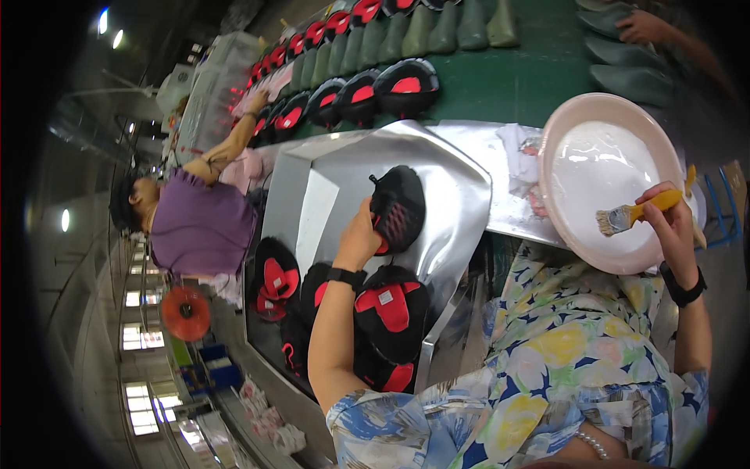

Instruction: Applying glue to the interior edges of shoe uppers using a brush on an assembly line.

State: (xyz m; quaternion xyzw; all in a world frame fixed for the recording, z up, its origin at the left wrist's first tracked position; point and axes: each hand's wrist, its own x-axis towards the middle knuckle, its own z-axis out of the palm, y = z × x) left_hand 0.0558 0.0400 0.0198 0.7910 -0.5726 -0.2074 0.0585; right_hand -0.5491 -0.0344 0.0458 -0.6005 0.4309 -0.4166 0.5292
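My left hand (359, 237) is closed on a black shoe upper (404, 205) with red lining, held over a shiny metal tray (462, 184). Beneath that wrist, more black uppers (391, 328) with red linings are heaped in the tray. On the right, my right hand (670, 227) grips a paintbrush (664, 202) by its yellow handle. Its pale bristles are above a pink basin (600, 262) of white liquid (598, 160).
Across the green table (516, 82) stand rows of green shoe lasts (422, 33) and black-and-red uppers (406, 87). A co-worker in a purple top (203, 223) reaches over the table at left. Another person's hand (644, 29) touches lasts at far right. A stained cloth (518, 156) lies beside the basin.
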